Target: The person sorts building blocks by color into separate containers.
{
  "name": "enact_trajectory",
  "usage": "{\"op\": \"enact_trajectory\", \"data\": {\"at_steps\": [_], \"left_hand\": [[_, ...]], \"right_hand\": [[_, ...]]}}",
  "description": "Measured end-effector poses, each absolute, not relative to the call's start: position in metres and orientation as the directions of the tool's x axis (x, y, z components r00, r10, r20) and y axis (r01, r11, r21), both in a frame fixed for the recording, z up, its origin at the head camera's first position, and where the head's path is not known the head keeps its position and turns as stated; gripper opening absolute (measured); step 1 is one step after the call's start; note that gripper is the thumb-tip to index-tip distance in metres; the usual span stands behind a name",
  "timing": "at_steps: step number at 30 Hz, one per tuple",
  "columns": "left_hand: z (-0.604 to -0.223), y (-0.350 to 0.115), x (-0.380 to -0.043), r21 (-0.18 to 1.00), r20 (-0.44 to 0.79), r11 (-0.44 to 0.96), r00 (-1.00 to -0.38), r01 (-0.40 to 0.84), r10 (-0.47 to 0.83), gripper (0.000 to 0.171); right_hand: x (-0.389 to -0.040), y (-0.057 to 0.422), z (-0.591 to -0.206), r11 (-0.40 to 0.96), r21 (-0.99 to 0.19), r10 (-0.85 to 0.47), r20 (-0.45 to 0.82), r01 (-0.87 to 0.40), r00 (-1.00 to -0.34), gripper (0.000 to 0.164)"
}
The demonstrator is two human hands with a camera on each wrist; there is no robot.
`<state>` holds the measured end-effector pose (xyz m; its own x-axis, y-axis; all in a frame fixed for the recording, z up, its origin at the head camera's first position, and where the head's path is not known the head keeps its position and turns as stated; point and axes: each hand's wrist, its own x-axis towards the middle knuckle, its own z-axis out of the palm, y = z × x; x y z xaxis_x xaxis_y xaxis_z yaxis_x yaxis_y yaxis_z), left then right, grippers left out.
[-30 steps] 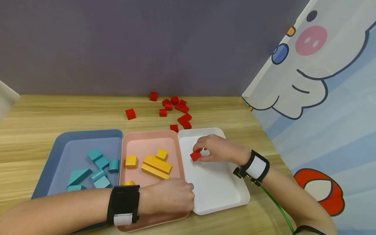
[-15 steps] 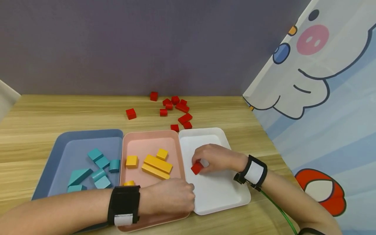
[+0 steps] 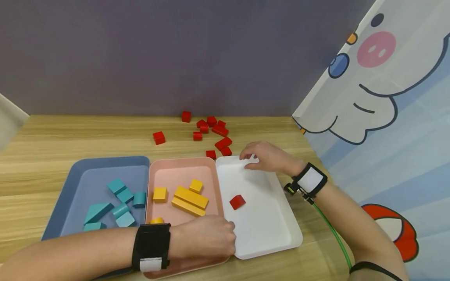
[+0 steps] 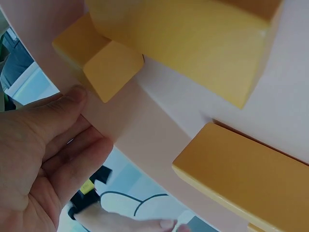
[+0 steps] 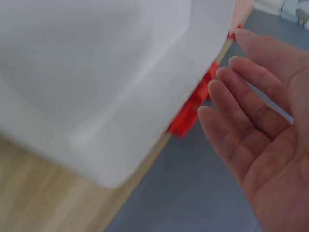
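Observation:
My left hand (image 3: 205, 237) holds the right rim of the pink tray (image 4: 53, 63) near its front corner. In the left wrist view its thumb and curled fingers (image 4: 99, 152) meet at that rim, beside a yellow block (image 4: 113, 70). My right hand (image 3: 270, 157), holding nothing, hovers over the far end of the white tray (image 3: 267, 230). Its fingers are gently bent and apart in the right wrist view. One red block (image 3: 237, 201) lies inside the white tray, left of the middle. Several loose red blocks (image 3: 220, 130) lie on the table beyond the trays.
At the left stands a blue tray (image 3: 88, 171) with several teal blocks (image 3: 98, 212), partly behind my left forearm. More yellow blocks (image 3: 191, 198) lie in the pink tray. A grey wall (image 3: 158, 58) closes off the back; a printed curtain (image 3: 415, 156) hangs at the right.
My right hand carried the red block toward me within the white tray and let it go there. It then moved away to the tray's far end. My left hand stayed put.

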<state>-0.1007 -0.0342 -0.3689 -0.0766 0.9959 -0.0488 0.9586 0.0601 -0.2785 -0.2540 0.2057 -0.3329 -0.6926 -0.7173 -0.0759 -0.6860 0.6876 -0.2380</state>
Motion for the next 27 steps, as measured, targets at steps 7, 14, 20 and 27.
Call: {"op": "enact_trajectory", "data": {"at_steps": [7, 14, 20, 27], "left_hand": [[-0.368, -0.034, -0.1, -0.254, -0.061, 0.072, -0.09, 0.965, 0.994, 0.014], [-0.369, -0.032, -0.099, -0.255, -0.056, 0.066, -0.082, 0.965, 0.995, 0.011], [-0.369, -0.031, -0.1, -0.21, -0.065, 0.074, -0.09, 0.975, 0.994, 0.014], [-0.368, -0.032, -0.1, -0.238, -0.08, 0.069, -0.091, 0.969, 0.993, 0.015]], "right_hand": [[-0.294, 0.203, -0.33, 0.731, -0.252, -0.67, -0.089, -0.634, -0.737, 0.025], [-0.329, 0.185, -0.345, 0.774, -0.217, -0.629, -0.156, -0.594, -0.762, 0.034], [-0.343, 0.17, -0.351, 0.81, -0.173, -0.587, -0.239, -0.561, -0.774, 0.038], [-0.351, 0.156, -0.354, 0.823, -0.136, -0.566, -0.259, -0.551, -0.783, 0.042]]}}
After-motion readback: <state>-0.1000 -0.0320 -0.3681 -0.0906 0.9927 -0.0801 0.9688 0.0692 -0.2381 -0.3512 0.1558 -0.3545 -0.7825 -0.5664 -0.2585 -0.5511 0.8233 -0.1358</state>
